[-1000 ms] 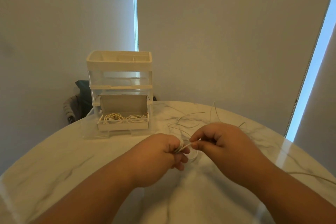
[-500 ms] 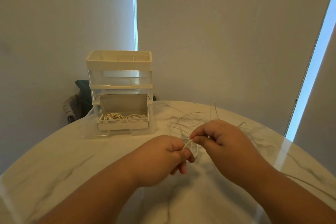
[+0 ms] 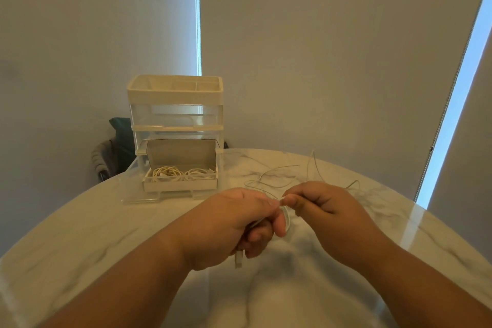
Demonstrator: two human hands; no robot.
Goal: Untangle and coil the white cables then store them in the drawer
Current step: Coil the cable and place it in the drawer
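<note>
My left hand [image 3: 239,224] grips a thin white cable [image 3: 287,221]; a small loop curls past its fingers and a plug end [image 3: 238,258] hangs below the fist. My right hand [image 3: 316,205] pinches the same cable right beside the left thumb. The loose rest of the cable [image 3: 279,176] trails in curves over the marble table behind both hands. At the back left stands a clear drawer unit [image 3: 175,112] with its bottom drawer [image 3: 181,185] pulled out, holding coiled white cables [image 3: 178,174].
The round marble table [image 3: 106,234] ends at a curved far edge. A dark chair [image 3: 114,146] stands behind the drawer unit on the left. Blinds cover the windows behind, with bright slits of daylight.
The hands have drawn closer, and the left hand has turned so a plug end now hangs below it. The loop at the left fingers has shifted.
</note>
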